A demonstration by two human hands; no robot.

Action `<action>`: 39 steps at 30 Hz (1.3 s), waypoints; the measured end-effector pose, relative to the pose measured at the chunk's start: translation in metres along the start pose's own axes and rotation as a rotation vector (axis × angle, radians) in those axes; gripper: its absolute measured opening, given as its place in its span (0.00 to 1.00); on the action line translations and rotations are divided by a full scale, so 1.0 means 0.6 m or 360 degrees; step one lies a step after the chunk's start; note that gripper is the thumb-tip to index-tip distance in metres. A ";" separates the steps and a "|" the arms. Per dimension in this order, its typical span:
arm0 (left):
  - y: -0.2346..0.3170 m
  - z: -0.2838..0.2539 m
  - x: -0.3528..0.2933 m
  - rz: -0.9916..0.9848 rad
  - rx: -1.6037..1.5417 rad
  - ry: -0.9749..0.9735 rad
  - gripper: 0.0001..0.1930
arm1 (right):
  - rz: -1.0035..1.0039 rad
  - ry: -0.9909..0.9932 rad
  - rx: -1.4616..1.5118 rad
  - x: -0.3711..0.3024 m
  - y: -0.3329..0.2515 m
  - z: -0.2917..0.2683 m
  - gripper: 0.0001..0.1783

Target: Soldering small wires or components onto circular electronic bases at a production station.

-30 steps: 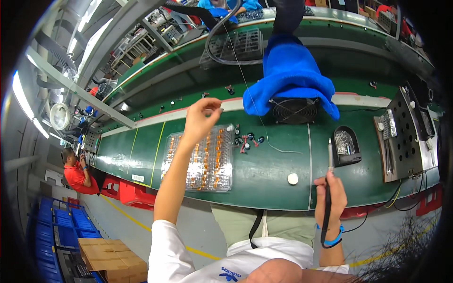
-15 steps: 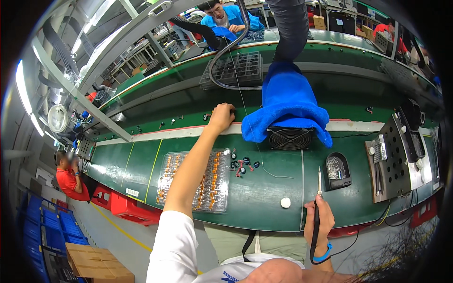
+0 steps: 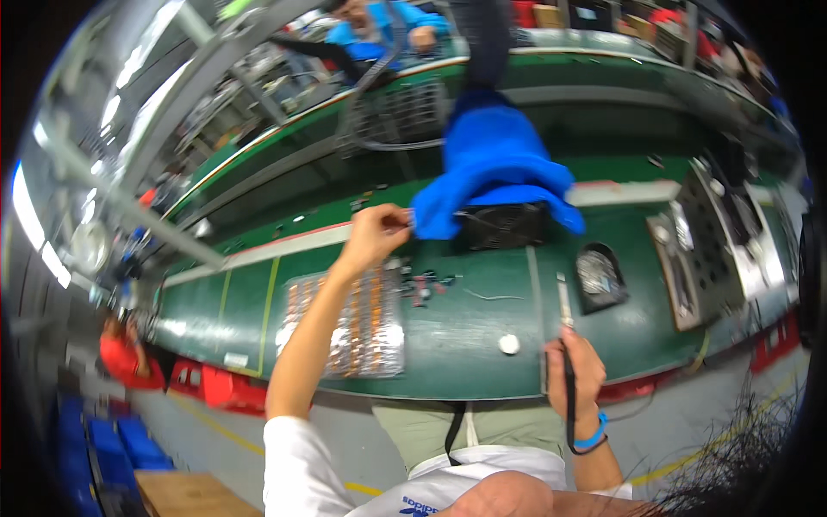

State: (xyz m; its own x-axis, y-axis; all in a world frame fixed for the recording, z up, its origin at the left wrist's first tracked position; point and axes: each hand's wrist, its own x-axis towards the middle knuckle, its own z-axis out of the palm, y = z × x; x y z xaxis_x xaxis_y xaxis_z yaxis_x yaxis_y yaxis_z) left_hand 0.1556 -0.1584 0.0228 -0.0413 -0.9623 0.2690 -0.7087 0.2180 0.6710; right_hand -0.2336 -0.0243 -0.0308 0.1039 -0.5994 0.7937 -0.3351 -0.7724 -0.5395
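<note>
My right hand [image 3: 575,369] is closed round a soldering iron [image 3: 564,303], its tip pointing away from me above the green bench. My left hand [image 3: 376,237] is raised beyond the tray, beside the left edge of the blue cloth [image 3: 495,155]. Its fingers are pinched together; blur hides what is between them. Under my left forearm lies a clear plastic tray [image 3: 389,351] with rows of orange-and-clear parts. To the tray's right sits a cluster of small dark parts with red leads [image 3: 424,289]. A thin wire [image 3: 495,296] curls over the bench near them.
A fan [image 3: 501,227] stands beneath the cloth-wrapped duct. A white round lump [image 3: 509,345] lies near the front edge. Right of the iron are a black holder with metallic wool [image 3: 599,277] and a perforated metal box [image 3: 711,246]. A co-worker [image 3: 370,34] sits across the line.
My left hand has come back from the conveyor toward me, its fingers now pinched. The right hand still holds the soldering iron. The whole view has shifted and blurred.
</note>
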 end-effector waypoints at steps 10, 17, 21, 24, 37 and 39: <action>0.032 -0.020 -0.111 0.0001 -0.0271 -0.0043 0.07 | 0.0019 -0.0023 -0.0024 0.009 -0.016 -0.001 0.27; 0.153 0.031 -0.244 0.0127 -0.0586 0.0333 0.12 | 0.0083 -0.0084 0.0088 0.007 -0.013 -0.002 0.26; 0.206 0.161 -0.260 0.0223 -0.0574 0.0167 0.23 | 0.0335 -0.0132 0.0156 -0.016 -0.009 -0.028 0.22; 0.215 0.175 -0.279 0.0095 -0.0613 0.0254 0.27 | 0.0215 -0.0256 0.0283 -0.008 -0.023 -0.007 0.17; 0.210 0.183 -0.277 -0.0091 -0.1069 0.0061 0.12 | 0.0125 -0.0326 0.0181 -0.005 -0.034 0.021 0.13; 0.211 0.182 -0.272 -0.0098 -0.1049 0.0019 0.12 | 0.0107 -0.0349 0.0159 0.001 -0.034 0.022 0.14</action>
State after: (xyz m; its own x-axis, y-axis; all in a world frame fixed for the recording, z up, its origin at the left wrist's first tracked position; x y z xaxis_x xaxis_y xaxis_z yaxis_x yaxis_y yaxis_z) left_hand -0.0040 0.0082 -0.0115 -0.0042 -0.9751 0.2216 -0.1302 0.2203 0.9667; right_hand -0.2141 -0.0116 -0.0231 0.2887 -0.6732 0.6808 -0.2553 -0.7395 -0.6229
